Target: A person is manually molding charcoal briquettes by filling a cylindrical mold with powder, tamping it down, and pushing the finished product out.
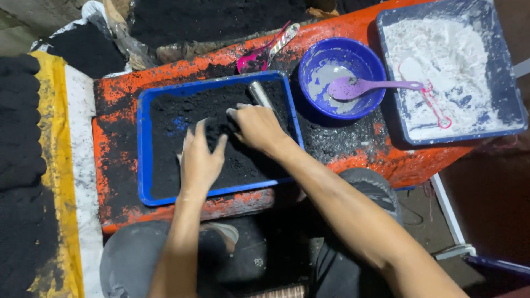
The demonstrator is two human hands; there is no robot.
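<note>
A blue tray (144, 149) full of black powder (243, 160) sits on an orange, soot-stained bench. My left hand (200, 160) lies flat on the powder with fingers spread, palm down. My right hand (256, 127) rests just beside it, fingers curled into the black powder, next to a small metal tube (259, 94) lying in the tray's far part. Whether the right hand grips anything is hidden by the fingers.
A blue bowl (361, 107) with white residue holds a purple spoon (370, 86). A large blue tray (513, 94) of white powder stands at the right. A pink scoop (259, 55) lies behind the tray. Black powder heaps lie at left on yellow sheeting (52, 138).
</note>
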